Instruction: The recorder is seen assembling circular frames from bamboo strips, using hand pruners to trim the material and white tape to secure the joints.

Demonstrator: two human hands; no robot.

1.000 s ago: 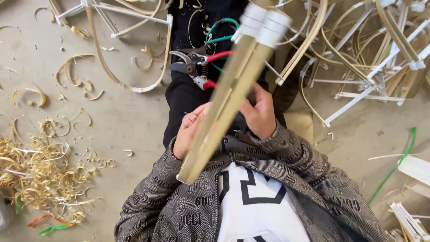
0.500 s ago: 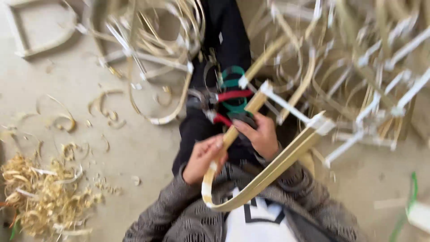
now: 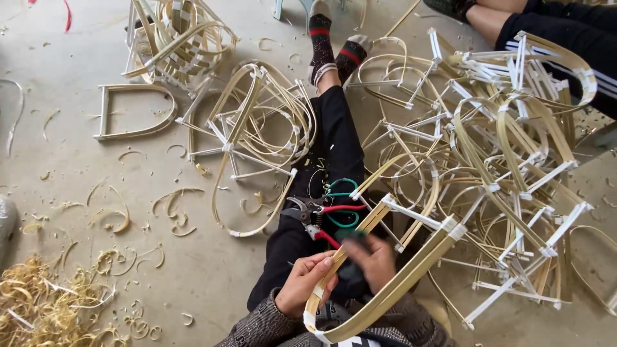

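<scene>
I sit on the floor with my legs in black trousers [image 3: 334,128] stretched out. My left hand [image 3: 307,284] grips one arm of a bent U-shaped bamboo frame [image 3: 411,273], close to its curved end over my lap. White tape binds the frame's crossbar. My right hand [image 3: 371,259] is blurred and curls round the same arm just above the left, with something dark under its fingers. Red-handled pruning shears [image 3: 316,217] and green-handled scissors [image 3: 344,204] lie on my thighs, just beyond both hands.
A big heap of taped bamboo frames [image 3: 508,160] fills the floor on my right, and smaller heaps lie left of my legs [image 3: 257,128] and at the far left [image 3: 173,45]. Curled shavings [image 3: 45,308] pile up at the near left. Another person's legs [image 3: 546,32] are at the top right.
The frame has swung down from pointing up at the camera to lying across my lap. The view has lifted and now shows the floor ahead. Both hands remain on the frame.
</scene>
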